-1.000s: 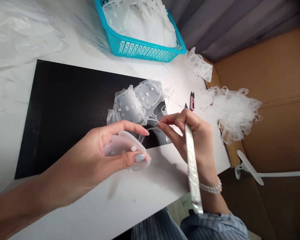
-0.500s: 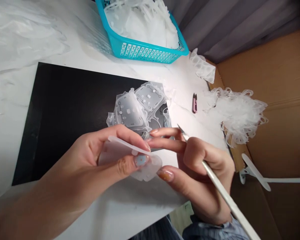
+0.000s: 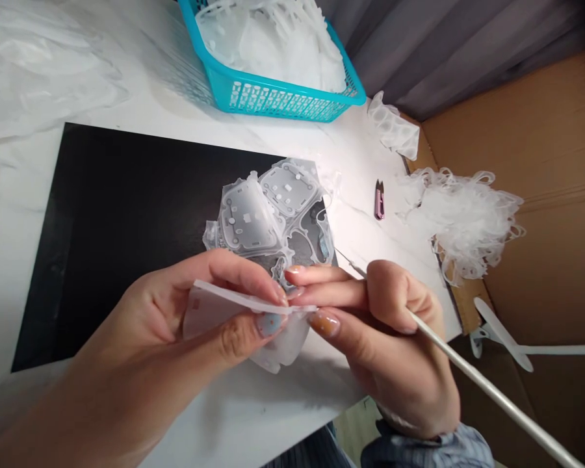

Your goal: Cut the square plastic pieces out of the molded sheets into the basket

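Note:
Between thumb and fingers, my left hand [image 3: 175,309] pinches a thin, translucent white silicone-like piece [image 3: 292,341], seen nearly edge-on. My right hand [image 3: 400,351] is closed, with a slim craft knife [image 3: 487,382] lodged in its curled index finger. The knife's pointed tip faces the upper left, away from the piece, and its long pale handle runs to the lower right. My right thumb and other fingertips also meet at the piece's right edge. Just beyond both hands lies a clear moulded sheet [image 3: 251,218] with rounded panels and cut-out openings.
A black mat [image 3: 141,201] lies under the moulded sheet. Behind it, a turquoise basket [image 3: 283,104] holds translucent pieces. To the right are small pink thread snips [image 3: 379,201], a heap of clear trimmings [image 3: 468,221] and a cardboard box [image 3: 531,143]. Clear plastic film [image 3: 39,71] spreads at left.
The piece has tilted more edge-on. My right thumb and fingers have come together at its right edge. The knife has swung flatter, its tip slightly lower.

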`<state>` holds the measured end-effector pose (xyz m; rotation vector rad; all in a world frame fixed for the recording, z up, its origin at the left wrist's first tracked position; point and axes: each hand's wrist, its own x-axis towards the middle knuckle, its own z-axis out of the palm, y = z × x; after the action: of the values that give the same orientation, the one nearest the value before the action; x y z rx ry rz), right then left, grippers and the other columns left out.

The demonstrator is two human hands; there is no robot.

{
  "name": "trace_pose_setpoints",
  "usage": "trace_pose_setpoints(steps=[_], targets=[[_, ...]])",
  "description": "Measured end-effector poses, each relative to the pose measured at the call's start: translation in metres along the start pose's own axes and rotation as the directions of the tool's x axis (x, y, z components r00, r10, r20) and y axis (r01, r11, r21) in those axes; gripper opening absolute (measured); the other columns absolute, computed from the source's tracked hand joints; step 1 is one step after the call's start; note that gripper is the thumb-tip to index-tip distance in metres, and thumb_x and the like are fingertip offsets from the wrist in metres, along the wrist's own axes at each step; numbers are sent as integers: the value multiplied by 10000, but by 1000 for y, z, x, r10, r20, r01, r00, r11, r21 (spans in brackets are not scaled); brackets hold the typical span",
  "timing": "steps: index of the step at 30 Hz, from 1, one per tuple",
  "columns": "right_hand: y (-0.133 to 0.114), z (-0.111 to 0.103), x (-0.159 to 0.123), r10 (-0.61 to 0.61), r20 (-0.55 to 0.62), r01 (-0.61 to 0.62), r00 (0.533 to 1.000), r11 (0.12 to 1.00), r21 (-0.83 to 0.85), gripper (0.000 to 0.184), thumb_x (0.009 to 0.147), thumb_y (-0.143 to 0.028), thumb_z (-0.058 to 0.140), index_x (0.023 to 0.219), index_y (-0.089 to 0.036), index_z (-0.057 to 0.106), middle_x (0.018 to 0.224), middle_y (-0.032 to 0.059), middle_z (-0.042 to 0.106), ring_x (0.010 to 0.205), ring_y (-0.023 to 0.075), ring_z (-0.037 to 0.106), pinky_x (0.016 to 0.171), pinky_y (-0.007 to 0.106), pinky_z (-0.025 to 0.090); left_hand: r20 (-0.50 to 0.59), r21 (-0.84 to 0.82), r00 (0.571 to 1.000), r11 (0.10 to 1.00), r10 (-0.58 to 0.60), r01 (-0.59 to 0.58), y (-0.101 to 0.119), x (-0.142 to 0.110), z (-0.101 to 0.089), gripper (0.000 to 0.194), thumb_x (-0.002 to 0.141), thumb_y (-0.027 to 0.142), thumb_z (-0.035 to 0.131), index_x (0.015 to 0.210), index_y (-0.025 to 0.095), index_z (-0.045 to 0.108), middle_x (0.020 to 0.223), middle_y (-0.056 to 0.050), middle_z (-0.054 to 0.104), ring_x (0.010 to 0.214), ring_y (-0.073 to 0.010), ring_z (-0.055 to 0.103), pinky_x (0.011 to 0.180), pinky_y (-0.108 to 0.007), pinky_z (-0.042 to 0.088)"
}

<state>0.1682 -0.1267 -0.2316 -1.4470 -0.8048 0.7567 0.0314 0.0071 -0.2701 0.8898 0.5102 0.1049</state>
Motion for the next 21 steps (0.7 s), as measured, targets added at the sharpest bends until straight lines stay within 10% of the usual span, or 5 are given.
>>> trace_pose_setpoints(steps=[14, 21], targets=[[5, 1, 5, 135, -78, -127, 988, 987, 98, 474, 827, -197, 768, 708, -256, 312, 929, 6, 787, 951, 251, 751, 849, 440, 631, -47, 47, 995, 995, -87, 89, 5, 1, 2, 95, 849, 401, 718, 899, 324, 693, 802, 65, 721, 777, -114, 667, 673, -152, 534], [12, 0, 20, 221, -113, -221, 969, 975, 13, 522, 770, -316, 805, 622, -224, 312, 799, 64, 763, 692, 188, 712, 605, 273, 574, -148, 383, 982, 922, 114, -49, -17, 17, -11, 588, 855, 492, 613, 1408, 364, 463, 1314, -53, 652, 1227, -284, 619, 901, -337, 589]])
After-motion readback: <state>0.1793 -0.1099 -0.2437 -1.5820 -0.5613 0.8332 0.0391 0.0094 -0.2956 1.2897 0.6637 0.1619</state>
